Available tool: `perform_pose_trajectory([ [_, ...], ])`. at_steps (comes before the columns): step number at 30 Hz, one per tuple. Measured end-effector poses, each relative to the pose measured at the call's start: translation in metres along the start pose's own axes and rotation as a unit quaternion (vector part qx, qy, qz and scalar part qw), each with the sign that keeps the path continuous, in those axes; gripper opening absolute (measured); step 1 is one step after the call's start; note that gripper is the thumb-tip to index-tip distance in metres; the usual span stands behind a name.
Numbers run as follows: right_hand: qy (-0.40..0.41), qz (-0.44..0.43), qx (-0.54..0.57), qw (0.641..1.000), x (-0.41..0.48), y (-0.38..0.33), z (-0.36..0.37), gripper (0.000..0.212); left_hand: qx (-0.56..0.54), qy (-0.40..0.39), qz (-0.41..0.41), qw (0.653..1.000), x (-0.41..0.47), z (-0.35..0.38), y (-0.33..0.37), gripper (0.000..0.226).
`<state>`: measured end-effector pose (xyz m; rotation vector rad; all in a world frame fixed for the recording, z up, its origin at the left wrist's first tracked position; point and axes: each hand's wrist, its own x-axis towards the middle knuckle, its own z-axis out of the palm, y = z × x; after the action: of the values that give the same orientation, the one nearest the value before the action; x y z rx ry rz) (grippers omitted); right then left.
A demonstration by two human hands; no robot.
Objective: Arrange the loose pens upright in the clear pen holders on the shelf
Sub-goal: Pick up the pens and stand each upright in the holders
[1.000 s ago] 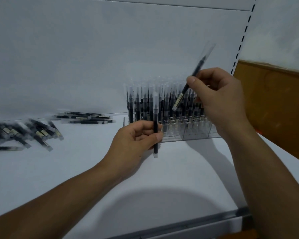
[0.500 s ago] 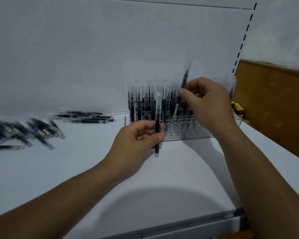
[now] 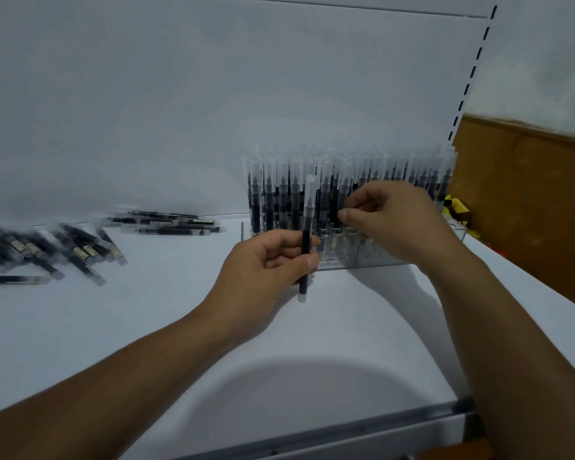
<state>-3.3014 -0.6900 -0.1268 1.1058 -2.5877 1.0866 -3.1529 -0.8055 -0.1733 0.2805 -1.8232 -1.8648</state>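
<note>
The pen (image 3: 306, 220) I am placing stands upright in my left hand (image 3: 266, 263), pinched between thumb and curled fingers, clear cap up, its lower end above the shelf (image 3: 312, 353) and just in front of the clear pen holders (image 3: 362, 258). The holders sit at the back of the shelf, packed with standing pens (image 3: 279, 194). My right hand (image 3: 392, 224) is against those standing pens, fingers curled with the thumb and fingertips close together; I cannot tell whether they pinch one. Loose pens (image 3: 80, 250) lie flat well off to the left, with a smaller bunch (image 3: 170, 224) nearer the holders. A wooden panel (image 3: 528, 200) stands to the right.
</note>
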Motion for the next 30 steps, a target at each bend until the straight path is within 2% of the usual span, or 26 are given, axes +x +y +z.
perform_pose_trajectory([
  [1, 0.008, -0.007, 0.011, 1.000, -0.002, -0.002, -0.004, 0.009, -0.002, 0.001, 0.001, 1.000, 0.000, 0.000, 0.000, 0.019],
  [3, -0.007, -0.007, 0.129, 0.992, -0.009, -0.010, -0.013, 0.011, -0.007, 0.001, 0.001, 1.000, -0.001, 0.000, 0.000, 0.019],
  [5, -0.083, -0.011, 0.254, 0.964, -0.017, -0.020, -0.020, 0.013, -0.001, -0.003, 0.009, 1.000, -0.002, 0.000, 0.002, 0.019],
  [8, -0.177, -0.045, 0.249, 0.951, -0.022, -0.023, -0.016, 0.019, 0.018, -0.006, 0.033, 0.999, -0.001, -0.001, 0.004, 0.019],
  [14, -0.121, -0.056, 0.279, 0.951, -0.023, -0.026, -0.006, 0.011, 0.061, -0.019, 0.075, 0.995, -0.003, -0.001, 0.006, 0.020],
  [16, -0.104, -0.054, 0.296, 0.948, -0.022, -0.025, -0.013, 0.011, 0.123, -0.014, 0.101, 0.987, -0.004, -0.004, 0.006, 0.022],
  [18, -0.044, -0.037, 0.328, 0.943, -0.018, -0.022, -0.021, 0.009, 0.274, -0.012, 0.178, 0.945, -0.003, -0.011, 0.005, 0.029],
  [20, 0.052, -0.018, 0.351, 0.935, -0.014, -0.016, -0.029, 0.007, 0.419, -0.020, 0.249, 0.873, -0.002, -0.017, 0.004, 0.042],
  [22, 0.138, -0.009, 0.346, 0.928, -0.011, -0.011, -0.031, 0.006, 0.507, -0.044, 0.246, 0.825, -0.002, -0.020, 0.002, 0.056],
  [24, 0.181, -0.013, 0.307, 0.934, -0.007, -0.006, -0.028, 0.007, 0.560, -0.066, 0.217, 0.797, -0.004, -0.021, -0.003, 0.066],
  [27, 0.190, -0.021, 0.240, 0.952, -0.002, 0.001, -0.019, 0.008, 0.610, -0.089, 0.206, 0.760, -0.005, -0.021, -0.008, 0.073],
  [30, 0.195, -0.027, 0.196, 0.961, 0.001, 0.004, -0.014, 0.011, 0.618, -0.095, 0.200, 0.754, -0.005, -0.021, -0.009, 0.073],
])
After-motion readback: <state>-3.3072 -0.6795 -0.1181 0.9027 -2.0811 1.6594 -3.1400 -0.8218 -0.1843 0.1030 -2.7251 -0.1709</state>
